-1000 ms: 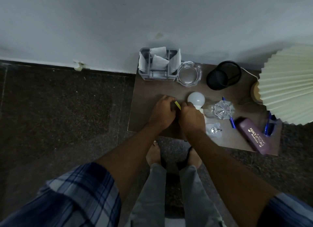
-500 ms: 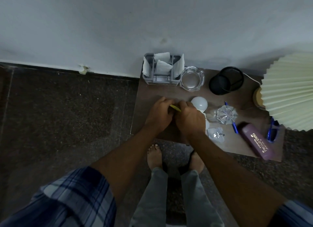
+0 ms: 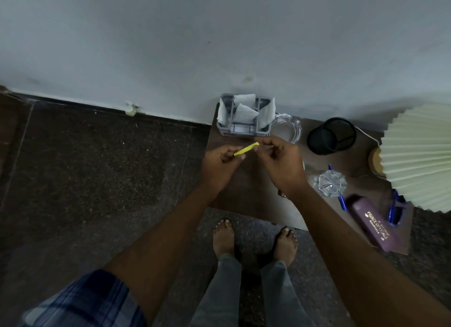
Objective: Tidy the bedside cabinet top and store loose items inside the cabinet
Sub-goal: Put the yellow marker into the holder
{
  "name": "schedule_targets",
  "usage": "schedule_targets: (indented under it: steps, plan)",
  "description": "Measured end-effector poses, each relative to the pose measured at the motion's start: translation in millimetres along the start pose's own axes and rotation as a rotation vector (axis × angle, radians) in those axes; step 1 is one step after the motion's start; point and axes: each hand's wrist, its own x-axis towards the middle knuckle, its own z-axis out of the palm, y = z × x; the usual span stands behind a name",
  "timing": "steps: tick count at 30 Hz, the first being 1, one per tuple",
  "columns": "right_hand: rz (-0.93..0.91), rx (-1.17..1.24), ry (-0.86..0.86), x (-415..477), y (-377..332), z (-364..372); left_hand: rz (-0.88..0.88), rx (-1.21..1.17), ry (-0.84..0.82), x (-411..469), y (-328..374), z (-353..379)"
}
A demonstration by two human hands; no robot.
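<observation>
The left hand [image 3: 219, 160] and right hand [image 3: 280, 160] each pinched one end of a thin yellow stick [image 3: 246, 148] over the cabinet top [image 3: 249, 195]. From the stick, a grey organiser [image 3: 244, 129] stood at 12 o'clock, a glass ashtray [image 3: 290, 129] at 1, a black mesh cup [image 3: 329, 137] at 2 and a crystal ornament [image 3: 330, 182] at 4. The right forearm covered part of the top.

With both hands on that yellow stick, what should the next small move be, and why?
Probably let the left hand go and have the right hand carry the thin yellow stick to the black mesh cup: both hands pinch its ends above the cabinet top, and the cup is open.
</observation>
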Motion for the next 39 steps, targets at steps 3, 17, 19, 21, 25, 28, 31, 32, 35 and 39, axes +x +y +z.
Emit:
schedule_targets:
  steps: [3,17,19,21,25,28,31,32,35,39]
  plan:
    - [-0.057,-0.001,0.045,11.4,-14.6,2.3,-0.035,-0.096,0.001,3.0,7.3,3.0]
    - [-0.234,-0.556,0.178,52.3,-27.3,28.6,-0.301,-0.162,-0.027,12.8,19.9,19.8]
    - [-0.24,-0.628,0.15,53.5,-24.9,32.4,-0.309,-0.174,-0.03,12.2,17.0,21.9]
    - [-0.245,-0.703,0.129,54.7,-23.3,35.9,-0.318,-0.165,-0.039,11.2,13.7,22.0]
    - [-0.219,-0.774,0.098,56.3,-20.7,41.8,-0.333,-0.113,-0.043,9.8,8.1,18.5]
    - [-0.194,-0.81,0.096,56.4,-19.1,45.0,-0.356,-0.087,-0.025,9.5,7.1,16.2]
    - [-0.181,-0.805,0.076,55.3,-20.0,47.2,-0.376,-0.07,-0.03,8.9,6.4,13.4]
    - [-0.182,-0.805,0.064,54.7,-20.6,47.8,-0.379,-0.063,-0.037,8.8,5.9,12.6]
    - [-0.187,-0.805,0.048,54.7,-22.4,47.9,-0.389,-0.045,-0.059,8.1,4.3,11.6]
    - [-0.165,-0.776,0.029,54.5,-23.3,44.4,-0.382,-0.043,-0.049,6.3,5.2,11.8]
